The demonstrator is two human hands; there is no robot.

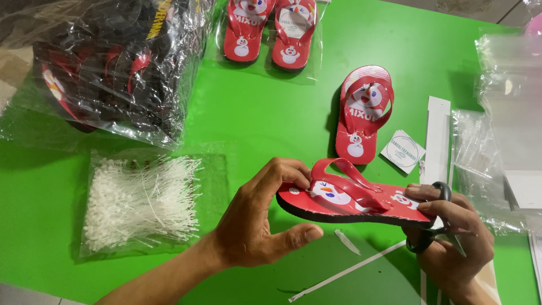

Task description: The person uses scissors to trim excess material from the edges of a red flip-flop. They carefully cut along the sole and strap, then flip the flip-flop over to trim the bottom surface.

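Both hands are holding one flat red rubber sandal (355, 200): left hand (257, 226) gripping its toe, right hand (457, 243) pinching its heel with black scissors (432, 234).

A bright green table (265, 118) fills nearly the whole view, evenly lit, with soft shadows under what lies on it. Pale tiled floor (485, 8) shows past its far edge, and a grey strip of floor at the near left corner.

Bright, even light; soft shadows under the hands; glare on plastic bags (113, 62); sharp focus.
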